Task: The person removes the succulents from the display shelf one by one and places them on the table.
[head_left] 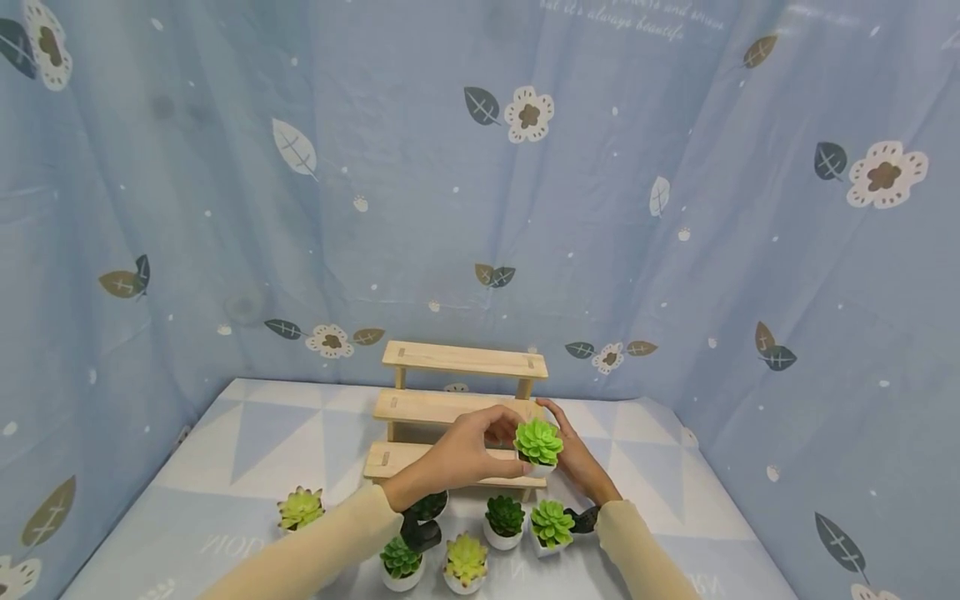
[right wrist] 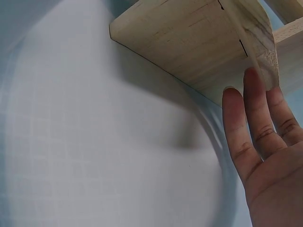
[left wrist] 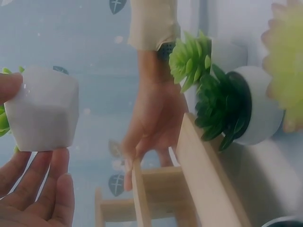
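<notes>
My left hand (head_left: 480, 446) holds a bright green potted succulent (head_left: 538, 442) over the right part of the lowest step of a wooden three-tier stand (head_left: 465, 358). In the left wrist view its white faceted pot (left wrist: 45, 111) sits between the thumb and the fingers. My right hand (head_left: 579, 458) is at the stand's right end, partly hidden behind the plant in the head view. In the right wrist view its nearly straight fingers (right wrist: 258, 111) reach up to the wooden edge (right wrist: 265, 61) of the stand.
Several potted succulents stand on the table in front of the stand, among them a dark green one (head_left: 505, 518), a bright green one (head_left: 551, 525) and a yellow-green one (head_left: 466, 560). Another (head_left: 301, 507) stands to the left. A blue patterned curtain (head_left: 420, 208) hangs behind the table.
</notes>
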Demonstrator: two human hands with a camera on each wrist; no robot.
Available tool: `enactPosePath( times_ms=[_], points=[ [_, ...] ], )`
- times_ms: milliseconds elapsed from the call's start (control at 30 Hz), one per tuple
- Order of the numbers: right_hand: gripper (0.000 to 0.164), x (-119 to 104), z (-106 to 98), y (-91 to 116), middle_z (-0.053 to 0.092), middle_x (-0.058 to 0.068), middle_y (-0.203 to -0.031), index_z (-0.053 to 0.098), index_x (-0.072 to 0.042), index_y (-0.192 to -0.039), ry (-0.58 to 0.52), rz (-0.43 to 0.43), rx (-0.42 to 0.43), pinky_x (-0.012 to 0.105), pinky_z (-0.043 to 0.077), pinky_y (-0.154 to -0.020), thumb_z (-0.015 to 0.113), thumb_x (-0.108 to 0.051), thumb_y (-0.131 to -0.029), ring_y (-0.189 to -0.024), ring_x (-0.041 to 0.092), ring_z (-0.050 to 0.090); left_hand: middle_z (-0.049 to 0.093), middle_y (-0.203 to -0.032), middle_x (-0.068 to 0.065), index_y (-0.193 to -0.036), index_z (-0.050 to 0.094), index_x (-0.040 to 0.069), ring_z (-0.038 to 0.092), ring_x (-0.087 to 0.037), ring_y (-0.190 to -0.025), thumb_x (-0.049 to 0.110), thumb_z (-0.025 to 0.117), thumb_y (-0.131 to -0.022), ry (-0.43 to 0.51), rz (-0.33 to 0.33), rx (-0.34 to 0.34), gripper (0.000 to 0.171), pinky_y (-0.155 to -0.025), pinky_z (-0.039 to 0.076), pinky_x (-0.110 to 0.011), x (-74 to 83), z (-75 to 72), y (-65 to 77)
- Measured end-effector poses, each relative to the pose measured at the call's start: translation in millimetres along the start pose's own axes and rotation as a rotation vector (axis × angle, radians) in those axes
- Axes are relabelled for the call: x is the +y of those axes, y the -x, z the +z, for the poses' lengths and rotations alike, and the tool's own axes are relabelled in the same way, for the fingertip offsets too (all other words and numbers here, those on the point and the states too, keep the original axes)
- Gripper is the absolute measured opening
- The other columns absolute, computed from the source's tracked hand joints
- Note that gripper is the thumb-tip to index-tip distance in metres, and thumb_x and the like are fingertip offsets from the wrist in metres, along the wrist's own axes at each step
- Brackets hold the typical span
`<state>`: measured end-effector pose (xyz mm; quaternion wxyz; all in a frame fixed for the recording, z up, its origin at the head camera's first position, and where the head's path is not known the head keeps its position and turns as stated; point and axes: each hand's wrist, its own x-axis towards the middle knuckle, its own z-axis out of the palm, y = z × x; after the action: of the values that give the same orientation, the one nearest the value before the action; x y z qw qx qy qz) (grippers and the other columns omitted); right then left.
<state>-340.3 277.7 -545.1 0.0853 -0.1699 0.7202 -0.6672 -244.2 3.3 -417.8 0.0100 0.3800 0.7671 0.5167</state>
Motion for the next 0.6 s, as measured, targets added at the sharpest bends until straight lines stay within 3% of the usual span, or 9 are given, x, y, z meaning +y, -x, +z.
enactPosePath(
  times_ms=[133,233,433,600],
  points=[
    [0.058,-0.5,0.0,-0.5,0.054,0.015,-0.129,0.018,-0.028,-0.164,0.019,0.024,0.014,0.042,0.053,-0.089,0.041,-0.043,-0.112,-0.106,0.024,0.065,0.066,-0.112,0.006,-0.128,0.063,0.02,0.066,-0.022,-0.104,0.036,0.084,-0.088,0.015,-0.009,-0.015,0.048,-0.093,0.053,-0.037,1.8,2.4,4.3],
    [0.06,-1.2,-0.2,-0.6,0.052,0.021,-0.13,0.02,-0.033,-0.163,0.022,0.049,0.024,0.044,0.055,-0.086,0.045,-0.047,-0.11,-0.105,0.028,0.064,0.065,-0.114,0.005,-0.13,0.062,0.018,0.065,-0.024,-0.105,0.036,0.084,-0.088,0.004,-0.013,-0.022,0.051,-0.092,0.052,-0.032,3.3,3.7,8.1],
    [0.063,-3.3,0.7,-1.7,0.046,0.022,-0.135,0.019,-0.032,-0.163,0.035,0.051,0.018,0.046,0.055,-0.083,0.046,-0.05,-0.109,-0.109,0.034,0.061,0.064,-0.116,0.009,-0.13,0.063,0.018,0.064,-0.015,-0.106,0.038,0.085,-0.086,-0.001,-0.067,-0.036,0.053,-0.095,0.052,-0.034,4.2,6.0,16.9],
    [0.062,-2.2,2.0,-1.8,0.052,0.021,-0.126,0.019,-0.032,-0.163,-0.016,0.068,0.014,0.046,0.055,-0.079,0.046,-0.048,-0.109,-0.1,0.034,0.062,0.064,-0.115,0.009,-0.129,0.063,0.019,0.064,-0.014,-0.104,0.037,0.085,-0.087,0.01,-0.083,-0.055,0.051,-0.093,0.052,-0.031,4.0,8.8,24.1]
  ],
)
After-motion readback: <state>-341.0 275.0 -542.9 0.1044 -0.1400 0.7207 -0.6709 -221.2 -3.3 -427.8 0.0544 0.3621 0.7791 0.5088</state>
